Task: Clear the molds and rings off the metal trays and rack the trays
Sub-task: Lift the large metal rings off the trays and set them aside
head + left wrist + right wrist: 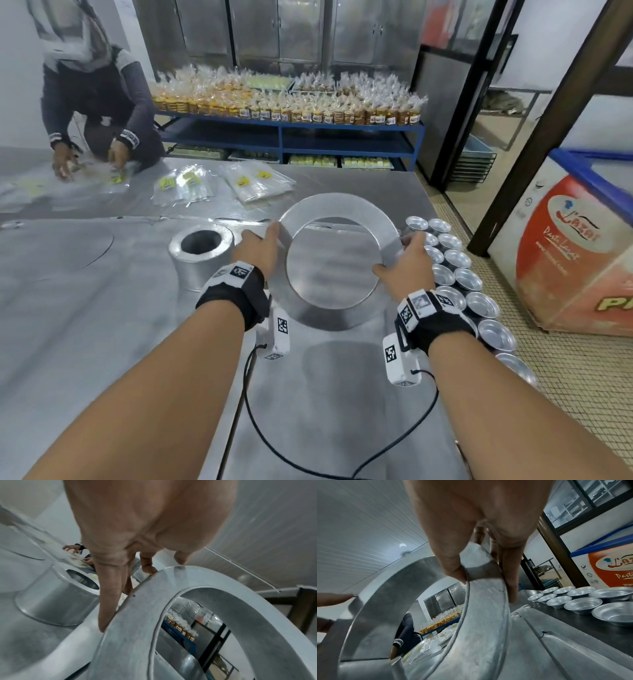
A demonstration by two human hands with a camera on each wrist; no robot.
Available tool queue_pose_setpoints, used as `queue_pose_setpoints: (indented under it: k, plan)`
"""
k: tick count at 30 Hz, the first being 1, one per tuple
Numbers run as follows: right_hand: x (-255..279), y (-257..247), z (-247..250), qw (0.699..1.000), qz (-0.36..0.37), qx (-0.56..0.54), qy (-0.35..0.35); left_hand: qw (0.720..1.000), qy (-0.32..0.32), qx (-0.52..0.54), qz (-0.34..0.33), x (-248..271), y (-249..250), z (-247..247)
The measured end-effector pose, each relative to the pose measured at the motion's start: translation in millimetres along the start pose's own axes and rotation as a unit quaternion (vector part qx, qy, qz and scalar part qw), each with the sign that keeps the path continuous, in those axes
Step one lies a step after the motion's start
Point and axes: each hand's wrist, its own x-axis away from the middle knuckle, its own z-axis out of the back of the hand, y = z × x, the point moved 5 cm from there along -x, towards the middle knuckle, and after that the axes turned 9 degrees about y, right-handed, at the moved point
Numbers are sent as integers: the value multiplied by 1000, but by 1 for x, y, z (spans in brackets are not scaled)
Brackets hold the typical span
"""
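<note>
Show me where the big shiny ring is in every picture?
Head: big ring in the middle, between left hand and right hand.
Left wrist: ring lower right, beside the fingers.
Right wrist: ring left and centre, pinched at the top.
Shared landmark: shelf of bagged snacks, behind the ring.

One ring (337, 205); one tall mold (202, 263); at least twelve small cups (457, 258) show in two rows, some partly behind the right hand (409, 262); two hands in all, counting the left hand (260, 250); one other person (96, 102); one freezer (565, 253); one blue shelf (284, 130), its packets (284, 99) too many to count.
</note>
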Motion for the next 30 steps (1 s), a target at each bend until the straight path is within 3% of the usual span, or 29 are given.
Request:
queue_pose_setpoints:
  k: [4,7,10,14,17,30]
  plan:
    - [20,-4,16,998,48,-34,19,998,-60,26,22,6,-19,14]
    - [36,-1,29,997,56,-56,18,981,-77,146,103,30,-32,25]
    - [53,4,42,992,55,-110,11,961,-107,224,120,71,-29,41]
    - [78,12,52,962,-28,-268,-52,931,-151,316,105,98,-40,56]
    - [95,18,60,944,-65,-317,-59,917,-165,356,69,109,-53,67]
    - [163,50,66,958,-100,-256,-83,912,-150,379,47,155,-95,80]
